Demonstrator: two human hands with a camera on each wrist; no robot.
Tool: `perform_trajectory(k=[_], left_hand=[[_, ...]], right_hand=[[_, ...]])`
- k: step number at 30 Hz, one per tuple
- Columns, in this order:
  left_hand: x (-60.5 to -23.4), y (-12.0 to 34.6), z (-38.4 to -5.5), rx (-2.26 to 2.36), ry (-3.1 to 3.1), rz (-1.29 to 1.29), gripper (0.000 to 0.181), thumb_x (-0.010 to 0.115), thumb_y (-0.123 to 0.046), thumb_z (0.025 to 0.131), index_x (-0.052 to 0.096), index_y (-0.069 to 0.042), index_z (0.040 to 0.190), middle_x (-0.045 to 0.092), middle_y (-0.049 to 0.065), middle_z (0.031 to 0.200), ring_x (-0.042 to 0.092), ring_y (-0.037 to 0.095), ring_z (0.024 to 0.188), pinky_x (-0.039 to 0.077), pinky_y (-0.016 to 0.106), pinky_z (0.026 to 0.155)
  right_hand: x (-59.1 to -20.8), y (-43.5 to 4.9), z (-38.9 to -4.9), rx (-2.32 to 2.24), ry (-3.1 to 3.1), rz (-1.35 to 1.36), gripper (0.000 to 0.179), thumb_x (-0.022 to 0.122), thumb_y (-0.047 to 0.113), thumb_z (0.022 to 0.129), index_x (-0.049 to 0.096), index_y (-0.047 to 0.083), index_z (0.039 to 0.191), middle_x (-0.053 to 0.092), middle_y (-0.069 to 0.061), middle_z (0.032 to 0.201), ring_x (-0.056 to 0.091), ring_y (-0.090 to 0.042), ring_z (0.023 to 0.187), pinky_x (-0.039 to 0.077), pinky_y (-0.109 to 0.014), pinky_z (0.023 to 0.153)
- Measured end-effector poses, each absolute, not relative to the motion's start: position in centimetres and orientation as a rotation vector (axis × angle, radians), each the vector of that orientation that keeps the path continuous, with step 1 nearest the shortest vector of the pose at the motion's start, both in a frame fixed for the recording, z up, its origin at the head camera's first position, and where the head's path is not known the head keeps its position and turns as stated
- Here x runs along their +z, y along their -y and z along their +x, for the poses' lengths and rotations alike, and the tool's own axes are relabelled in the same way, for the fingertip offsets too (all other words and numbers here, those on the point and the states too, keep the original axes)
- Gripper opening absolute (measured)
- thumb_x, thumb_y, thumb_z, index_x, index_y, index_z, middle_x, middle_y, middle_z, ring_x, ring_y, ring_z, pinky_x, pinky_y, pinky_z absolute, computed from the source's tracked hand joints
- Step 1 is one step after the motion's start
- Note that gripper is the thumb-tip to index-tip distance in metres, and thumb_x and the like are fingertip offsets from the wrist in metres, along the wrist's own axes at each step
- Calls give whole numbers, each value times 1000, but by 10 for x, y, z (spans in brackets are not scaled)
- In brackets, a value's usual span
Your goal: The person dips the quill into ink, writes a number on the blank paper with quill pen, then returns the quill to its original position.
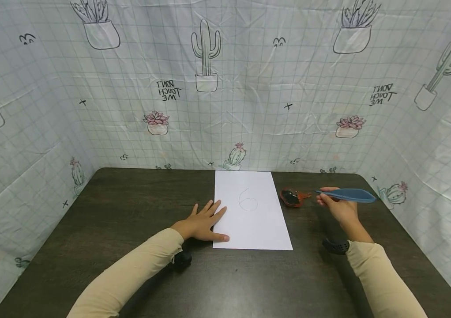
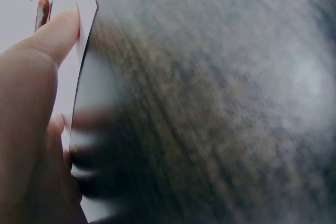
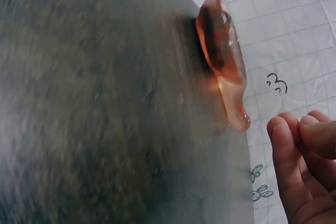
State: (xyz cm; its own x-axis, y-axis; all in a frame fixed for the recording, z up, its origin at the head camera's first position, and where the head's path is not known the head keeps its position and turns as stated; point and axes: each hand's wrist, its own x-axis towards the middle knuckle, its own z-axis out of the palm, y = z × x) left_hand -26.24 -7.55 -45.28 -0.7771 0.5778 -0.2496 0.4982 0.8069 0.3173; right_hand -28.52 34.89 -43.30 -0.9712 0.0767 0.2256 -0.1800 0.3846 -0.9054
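Observation:
A sheet of white paper [image 1: 257, 232] lies on the dark table, with a thin figure 6 [image 1: 248, 204] drawn on its upper half. My left hand [image 1: 201, 223] rests on the paper's left edge, fingers spread and straight. To the right of the paper, my right hand [image 1: 342, 211] pinches a blue feather-shaped quill pen [image 1: 354, 194] near its tip, which points left. Between paper and right hand sits a small red see-through dish [image 1: 294, 205] with a short handle and something dark inside. In the right wrist view the dish [image 3: 231, 72] stands apart from the fingers; the quill is hidden there.
The dark wooden table [image 1: 138, 194] ends at a white grid-patterned cloth [image 1: 249, 110] printed with cacti, which hangs behind and on both sides. Black devices [image 1: 182, 259] sit on both wrists, close above the tabletop.

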Motion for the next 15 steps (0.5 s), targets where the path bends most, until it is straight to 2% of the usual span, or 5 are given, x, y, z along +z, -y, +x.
perform_trajectory(k=[4, 7, 12, 14, 15], left_hand=[[-451, 75, -261, 334, -2658, 816, 93, 51, -68, 87, 8, -24, 156, -5, 2, 162, -6, 27, 148, -4, 63, 111], [-451, 75, -261, 337, -2655, 816, 93, 51, -68, 87, 8, -24, 156, -5, 3, 162, -6, 27, 148, -3, 63, 111], [-451, 75, -262, 337, -2657, 816, 93, 51, -68, 87, 9, -23, 156, -4, 3, 162, -6, 28, 148, -3, 64, 111], [-452, 75, -262, 338, -2659, 818, 93, 51, -68, 87, 9, -23, 156, -4, 3, 162, -5, 28, 148, -2, 64, 111], [-452, 75, -262, 337, -2658, 819, 93, 51, -68, 87, 9, -23, 156, -4, 3, 162, -5, 28, 148, -2, 64, 111]], right_hand=[[-430, -346, -281, 1450, 2479, 197, 29, 56, -2, 95, 55, -18, 118, 69, -26, 93, 67, 1, 73, 56, -22, 68], [-422, -341, -274, 1382, 2546, 199, 30, 56, -2, 95, 55, -18, 120, 64, -35, 103, 66, 3, 74, 56, -23, 69], [-416, -339, -269, 1874, 2355, 214, 43, 57, -7, 92, 41, -26, 128, 73, -12, 94, 70, -6, 79, 56, -24, 74], [-420, -344, -272, 2072, 2249, 216, 48, 58, -7, 92, 38, -24, 132, 73, -1, 92, 71, -10, 82, 55, -24, 76], [-424, -348, -274, 2097, 2240, 226, 49, 58, -6, 92, 38, -22, 134, 73, 0, 94, 71, -10, 84, 55, -25, 77]])
